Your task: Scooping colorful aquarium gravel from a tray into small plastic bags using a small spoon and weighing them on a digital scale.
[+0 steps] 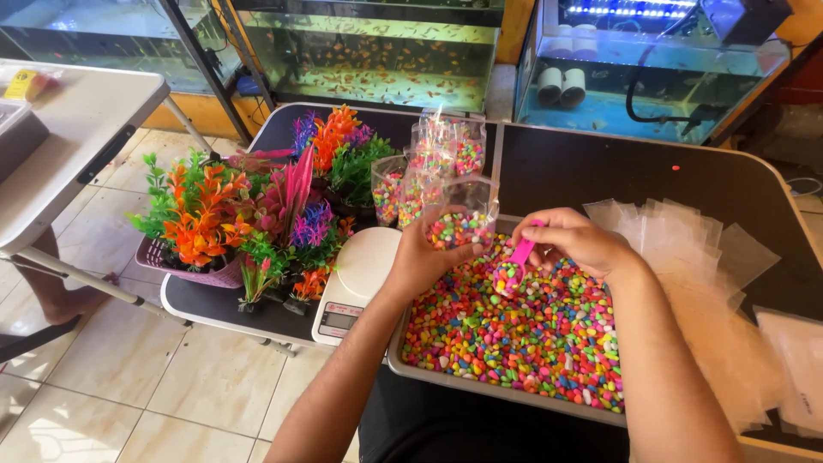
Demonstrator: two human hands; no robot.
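My left hand holds a clear plastic bag upright, partly filled with multicoloured gravel. My right hand grips a small pink scoop loaded with pebbles, just right of the bag and above a grey tray heaped with the same colourful gravel. Both hands hover over the tray's far left corner.
A white kitchen scale sits left of the tray. Filled gravel bags stand behind it, beside artificial aquarium plants in a pink basket. Empty clear bags lie at right. Fish tanks line the back; a white table stands left.
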